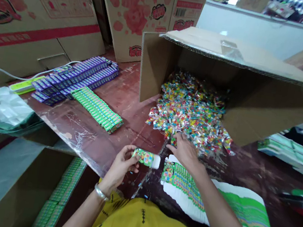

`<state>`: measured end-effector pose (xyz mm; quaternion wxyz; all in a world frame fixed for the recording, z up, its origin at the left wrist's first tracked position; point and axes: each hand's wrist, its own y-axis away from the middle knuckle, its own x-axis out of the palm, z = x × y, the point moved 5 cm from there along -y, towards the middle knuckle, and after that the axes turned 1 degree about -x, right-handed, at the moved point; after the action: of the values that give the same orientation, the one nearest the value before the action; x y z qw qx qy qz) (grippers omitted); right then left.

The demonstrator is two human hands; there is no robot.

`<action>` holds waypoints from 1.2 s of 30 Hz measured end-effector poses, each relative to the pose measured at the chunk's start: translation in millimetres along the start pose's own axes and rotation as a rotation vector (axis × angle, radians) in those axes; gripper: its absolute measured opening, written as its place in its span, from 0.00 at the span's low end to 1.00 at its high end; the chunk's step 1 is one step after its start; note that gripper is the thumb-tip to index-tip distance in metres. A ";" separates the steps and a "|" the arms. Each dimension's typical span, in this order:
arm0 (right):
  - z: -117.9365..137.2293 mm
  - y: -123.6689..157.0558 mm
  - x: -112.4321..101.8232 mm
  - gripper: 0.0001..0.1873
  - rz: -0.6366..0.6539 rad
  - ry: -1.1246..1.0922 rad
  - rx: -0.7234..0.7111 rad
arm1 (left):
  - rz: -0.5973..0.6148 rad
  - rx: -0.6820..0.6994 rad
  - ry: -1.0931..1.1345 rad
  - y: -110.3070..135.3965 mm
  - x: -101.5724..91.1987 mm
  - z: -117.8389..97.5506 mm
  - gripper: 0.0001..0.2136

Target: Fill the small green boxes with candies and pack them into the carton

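My left hand (121, 165) grips a small green printed carton (146, 157) near the table's front edge, its open white end pointing right. My right hand (183, 149) reaches forward with its fingers curled on the near edge of a heap of small colourful wrapped candy packets (192, 110). The heap spills out of a big cardboard box (236, 56) lying on its side. Under my right forearm lies a fanned row of flat green and white carton blanks (240, 209).
Rows of filled green cartons (98, 109) and purple cartons (76, 77) lie at the left of the table. Printed cardboard boxes (34, 12) stand behind. A lower box (60, 191) at the front left holds more green cartons. More flat stock (292, 154) lies at the right.
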<state>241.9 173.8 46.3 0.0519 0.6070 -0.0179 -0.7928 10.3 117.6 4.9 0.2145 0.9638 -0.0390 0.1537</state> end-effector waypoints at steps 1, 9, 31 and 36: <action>-6.9 -4.0 2.3 0.22 -0.008 0.088 0.055 | 0.005 -0.019 0.027 1.1 -1.3 0.8 0.21; -15.0 -22.7 14.7 0.26 -0.066 0.219 0.094 | 0.141 -0.087 -0.012 2.6 7.0 5.0 0.15; 45.4 17.4 -13.5 0.06 -0.307 -0.751 -0.269 | 0.233 0.080 -0.220 -1.2 26.1 7.7 0.11; 56.9 19.2 -12.9 0.05 -0.298 -0.515 -0.395 | 0.199 0.143 -0.219 1.5 27.4 5.4 0.11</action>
<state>191.5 154.1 75.4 0.0455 0.3613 0.2119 -0.9069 37.7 113.7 9.5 0.1235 0.9790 -0.1462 0.0705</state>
